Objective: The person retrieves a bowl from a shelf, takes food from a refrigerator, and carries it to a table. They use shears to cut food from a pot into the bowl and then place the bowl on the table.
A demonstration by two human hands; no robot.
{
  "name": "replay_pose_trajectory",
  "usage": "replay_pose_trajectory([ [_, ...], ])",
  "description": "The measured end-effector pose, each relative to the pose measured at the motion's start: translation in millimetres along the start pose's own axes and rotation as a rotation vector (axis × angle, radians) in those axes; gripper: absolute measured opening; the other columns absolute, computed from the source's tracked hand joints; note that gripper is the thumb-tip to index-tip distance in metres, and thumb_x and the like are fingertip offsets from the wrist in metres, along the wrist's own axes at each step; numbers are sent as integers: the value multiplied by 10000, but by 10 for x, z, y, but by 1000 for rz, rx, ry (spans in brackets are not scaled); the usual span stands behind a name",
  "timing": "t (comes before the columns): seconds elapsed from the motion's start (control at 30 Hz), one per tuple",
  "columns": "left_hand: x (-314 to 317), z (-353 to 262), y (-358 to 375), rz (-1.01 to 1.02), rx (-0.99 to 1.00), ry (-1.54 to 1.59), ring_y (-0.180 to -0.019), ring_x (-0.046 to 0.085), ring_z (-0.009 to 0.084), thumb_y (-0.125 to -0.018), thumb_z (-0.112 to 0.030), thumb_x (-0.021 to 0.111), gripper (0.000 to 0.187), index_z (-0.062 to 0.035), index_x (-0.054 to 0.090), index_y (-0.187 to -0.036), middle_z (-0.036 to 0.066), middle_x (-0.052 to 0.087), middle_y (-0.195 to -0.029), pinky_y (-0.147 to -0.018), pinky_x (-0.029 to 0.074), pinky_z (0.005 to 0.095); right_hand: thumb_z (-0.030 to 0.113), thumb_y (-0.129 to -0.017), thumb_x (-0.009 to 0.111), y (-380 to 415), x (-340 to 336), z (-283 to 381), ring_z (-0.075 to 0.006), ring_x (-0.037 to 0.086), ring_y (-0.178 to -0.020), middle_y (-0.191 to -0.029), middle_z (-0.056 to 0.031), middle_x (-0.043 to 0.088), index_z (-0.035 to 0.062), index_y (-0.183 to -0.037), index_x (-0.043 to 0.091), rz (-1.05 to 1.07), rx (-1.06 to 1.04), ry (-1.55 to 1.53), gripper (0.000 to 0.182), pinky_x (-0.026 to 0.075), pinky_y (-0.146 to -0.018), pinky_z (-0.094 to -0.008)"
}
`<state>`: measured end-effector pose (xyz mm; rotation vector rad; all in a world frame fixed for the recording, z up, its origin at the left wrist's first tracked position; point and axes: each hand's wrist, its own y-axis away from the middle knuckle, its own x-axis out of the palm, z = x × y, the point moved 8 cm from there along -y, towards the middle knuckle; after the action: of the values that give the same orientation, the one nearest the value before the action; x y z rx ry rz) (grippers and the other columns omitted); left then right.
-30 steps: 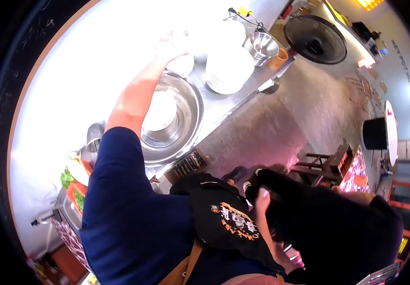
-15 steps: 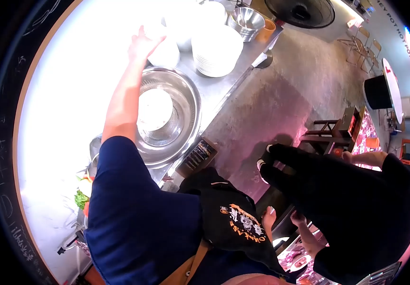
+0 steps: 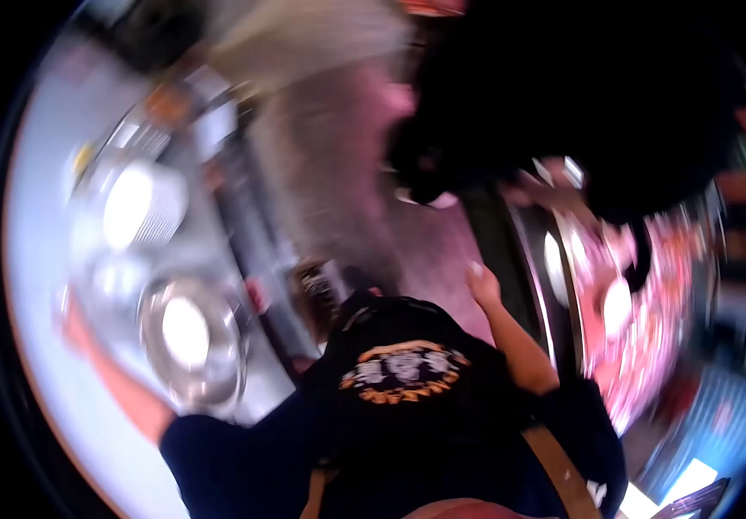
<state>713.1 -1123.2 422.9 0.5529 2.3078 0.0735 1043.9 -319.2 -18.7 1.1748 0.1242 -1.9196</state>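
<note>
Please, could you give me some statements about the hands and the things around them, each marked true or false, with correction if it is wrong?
1. The left hand is inside the metal basin. False: the left hand is beyond its far side.
2. A white round object is in the metal basin. True.
3. The right hand is away from the metal basin. True.
4. The stack of white dishes stands on the floor. False: the stack of white dishes is on the counter.
5. The apron is plain white. False: the apron is black with an orange and white print.
</note>
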Motion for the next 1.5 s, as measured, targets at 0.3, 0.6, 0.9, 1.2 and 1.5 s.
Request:
replay_pose_trajectory([
  [0.3,2151,1197,1083,717,1014,-123,-1068,626,301,-932,-319,631,469,20,626,-1257,229,633,-1221,-941,489,408,445,-908,611,1260,-964,-1436,-372,632,-1057,-1105,-197,685,50,-1097,679,-247,384,-424,443,483,-933,-445],
  [0.6,2971,3685,7322,2194,365,-170,-822,547,40,-918,-147,636,627,-114,363,-1481,2,569,-1221,-546,382,164,329,-949,598,2768,-2826,-3277,-239,606,-1120,-1157,-135,673,8,-1169,655,-680,568,-654,394,449,-990,-362],
  [0.9,2802,4775,9844,2586,67,-505,-521,379,36,-985,-309,539,441,-88,452,-1357,22,643,-1023,-447,279,194,400,-950,589,2823,-3913,-4512,-247,559,-1157,-1246,-148,611,31,-1262,609,-741,573,-641,484,430,-997,-370],
  [1.2,3070,5368,10574,2515,-257,-745,-519,368,30,-952,-412,597,554,-119,427,-1390,18,639,-1014,-441,271,174,459,-877,623,2030,-4349,-5061,-333,635,-1043,-1125,-135,681,17,-1254,580,-597,582,-255,582,472,-948,-404],
  [1.5,2900,5500,10476,2382,-188,-474,-485,337,59,-975,-446,517,551,-21,478,-1325,81,652,-1004,-430,260,204,372,-841,677,1728,-4196,-5586,-332,651,-1018,-1103,-123,689,27,-1224,590,23,212,-633,523,497,-902,-410],
])
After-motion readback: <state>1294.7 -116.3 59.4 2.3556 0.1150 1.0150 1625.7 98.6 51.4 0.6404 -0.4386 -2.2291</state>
